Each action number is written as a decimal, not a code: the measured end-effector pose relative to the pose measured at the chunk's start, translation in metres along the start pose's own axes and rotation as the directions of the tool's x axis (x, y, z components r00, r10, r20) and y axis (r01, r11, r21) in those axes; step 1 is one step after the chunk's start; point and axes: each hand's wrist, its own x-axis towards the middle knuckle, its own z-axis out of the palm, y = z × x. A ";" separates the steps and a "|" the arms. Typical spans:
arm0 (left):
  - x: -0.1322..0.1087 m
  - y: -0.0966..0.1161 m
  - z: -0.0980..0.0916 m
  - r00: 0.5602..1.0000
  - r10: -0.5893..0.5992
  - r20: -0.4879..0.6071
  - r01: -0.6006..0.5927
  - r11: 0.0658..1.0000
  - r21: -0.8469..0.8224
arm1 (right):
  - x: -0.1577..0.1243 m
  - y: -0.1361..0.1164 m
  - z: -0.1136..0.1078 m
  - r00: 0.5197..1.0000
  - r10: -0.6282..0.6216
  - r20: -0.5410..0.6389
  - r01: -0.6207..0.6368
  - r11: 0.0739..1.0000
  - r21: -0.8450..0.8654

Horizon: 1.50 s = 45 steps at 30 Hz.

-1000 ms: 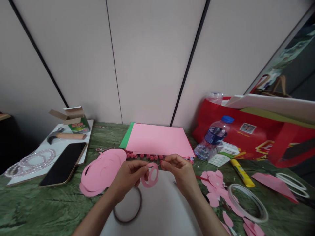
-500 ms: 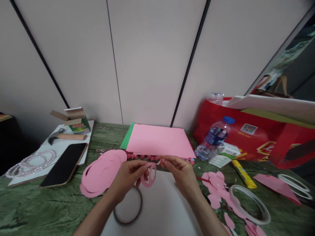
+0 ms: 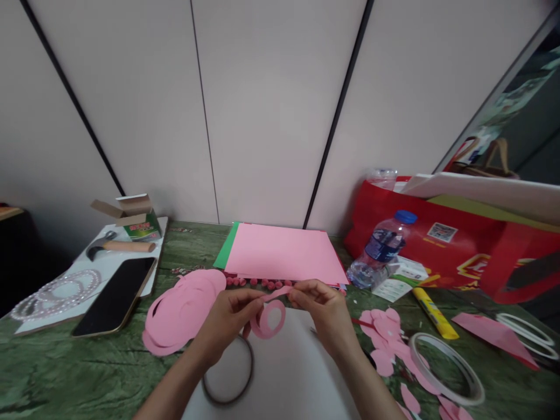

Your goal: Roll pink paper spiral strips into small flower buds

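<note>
A curled pink paper strip (image 3: 277, 321) hangs between my two hands over a white sheet (image 3: 286, 367). My left hand (image 3: 234, 312) is closed, pinching the strip near its coil. The fingers of my right hand (image 3: 317, 300) pinch the strip's other end. Below my left wrist a thin dark ring (image 3: 251, 364) lies on the white sheet. A heap of pink paper rounds (image 3: 186, 315) rests left of my left hand. Behind my fingertips runs a row of small rolled pink flowers (image 3: 266, 283), partly hidden.
Pink and green paper sheets (image 3: 284, 251) lie at the back. At left are a phone (image 3: 116, 297), beads (image 3: 59, 294), a hammer (image 3: 125, 246) and a small box (image 3: 142, 224). Rightward are a bottle (image 3: 380, 251), red bag (image 3: 420, 239), glue stick (image 3: 435, 312), tape roll (image 3: 476, 382) and petals (image 3: 385, 329).
The stretch of strip between my fingers is longer and straighter. My right hand has shifted slightly right, and the coil now hangs a bit lower and more to the right.
</note>
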 end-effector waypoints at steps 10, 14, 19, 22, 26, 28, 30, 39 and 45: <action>0.001 0.001 0.000 0.999 -0.003 -0.036 0.003 1.000 -0.007 | 0.003 0.005 -0.002 1.000 0.013 0.029 -0.014 1.000 0.025; 0.000 0.002 0.000 0.999 0.000 -0.033 -0.001 1.000 -0.010 | 0.003 0.008 -0.003 0.999 0.003 0.034 -0.004 0.999 0.035; 0.001 -0.001 0.000 1.000 -0.003 -0.024 0.002 1.000 -0.020 | 0.002 0.006 -0.002 1.000 0.017 0.006 -0.017 0.998 0.058; 0.002 -0.002 0.000 1.000 0.005 -0.020 -0.006 1.000 -0.020 | 0.001 0.002 0.000 1.000 0.010 -0.013 -0.009 0.999 0.039; 0.002 -0.001 0.000 1.000 0.002 -0.016 -0.002 1.000 -0.009 | -0.001 -0.001 0.001 1.000 0.010 -0.027 -0.010 1.000 -0.009; 0.001 0.000 0.000 1.000 -0.003 -0.030 0.003 1.000 -0.008 | -0.001 -0.001 0.001 1.000 0.008 -0.024 -0.009 1.000 -0.022; 0.001 0.000 0.001 0.999 -0.006 -0.037 0.005 1.000 -0.019 | 0.000 0.000 0.000 1.000 -0.003 -0.019 0.003 1.000 -0.009; 0.001 0.004 0.002 0.999 0.000 -0.038 -0.003 0.997 -0.073 | 0.003 0.008 -0.002 0.996 -0.027 0.083 0.022 0.998 0.052; 0.001 0.004 0.002 0.999 -0.018 -0.047 0.014 0.997 -0.080 | 0.004 0.008 -0.002 0.998 -0.002 0.058 -0.002 0.999 0.054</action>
